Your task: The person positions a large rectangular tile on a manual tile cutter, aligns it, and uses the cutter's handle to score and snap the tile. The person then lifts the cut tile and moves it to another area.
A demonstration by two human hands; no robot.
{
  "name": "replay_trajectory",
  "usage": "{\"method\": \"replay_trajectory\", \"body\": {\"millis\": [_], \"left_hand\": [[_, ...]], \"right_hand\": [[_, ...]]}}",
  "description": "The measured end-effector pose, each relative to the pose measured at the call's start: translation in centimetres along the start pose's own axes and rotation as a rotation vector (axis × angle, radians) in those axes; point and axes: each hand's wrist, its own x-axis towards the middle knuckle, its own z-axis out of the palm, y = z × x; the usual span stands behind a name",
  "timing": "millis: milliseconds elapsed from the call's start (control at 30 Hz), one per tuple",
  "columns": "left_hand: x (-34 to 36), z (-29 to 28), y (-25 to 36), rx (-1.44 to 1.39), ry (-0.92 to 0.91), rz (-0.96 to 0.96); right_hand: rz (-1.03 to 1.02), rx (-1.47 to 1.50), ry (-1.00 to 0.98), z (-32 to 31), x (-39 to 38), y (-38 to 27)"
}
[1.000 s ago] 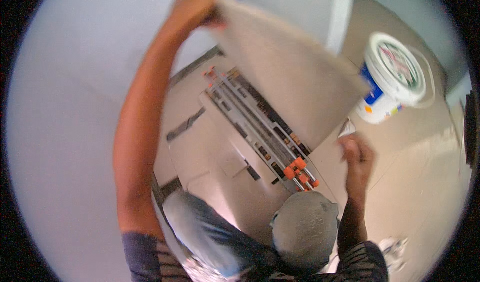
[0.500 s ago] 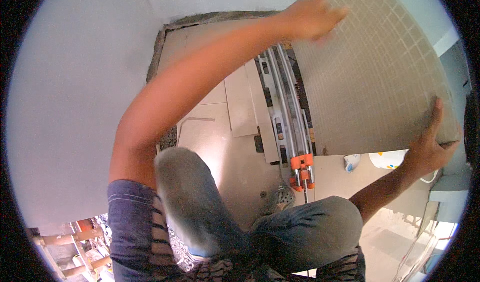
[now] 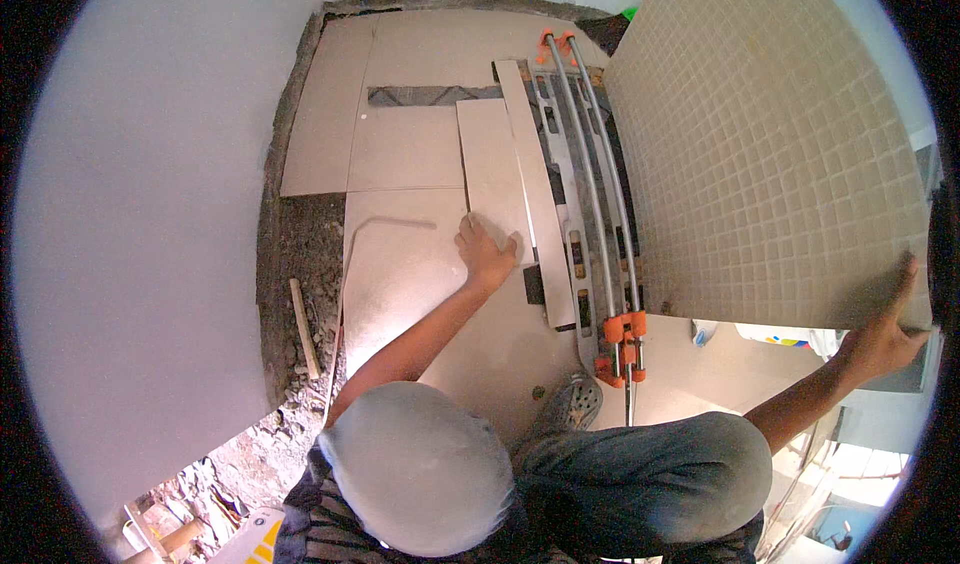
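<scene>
My left hand grips the near end of a wide cut tile strip, with fingers at its left edge and thumb at its right. The strip lies on the tiled floor. At the right, my right hand holds the lower right edge of a large tile, its thumb over the gridded back. That tile stands tilted up on its edge. Between strip and large tile lies a tile cutter with two metal rails and an orange carriage. A narrower tile strip lies beside it.
Floor tiles reach toward the back walls, with a dark gap among them. Rubble and a wooden stick lie along the left wall. A bent thin strip rests on the floor. My shoe is near the cutter.
My left hand has left the large tile's upper area and come down to the wide strip. My right hand still holds the large tile. The view has shifted, showing more floor at the back.
</scene>
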Motion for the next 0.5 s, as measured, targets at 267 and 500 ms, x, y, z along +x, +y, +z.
{"method": "replay_trajectory", "body": {"millis": [267, 500], "left_hand": [[2.0, -0.9, 2.0, -0.171, -0.024, -0.18], [5.4, -2.3, 3.9, -0.204, -0.123, -0.527]], "right_hand": [[0.046, -0.013, 0.04, 0.3, 0.0, -0.7], [0.058, -0.01, 0.012, 0.1, -0.3, 0.0]]}}
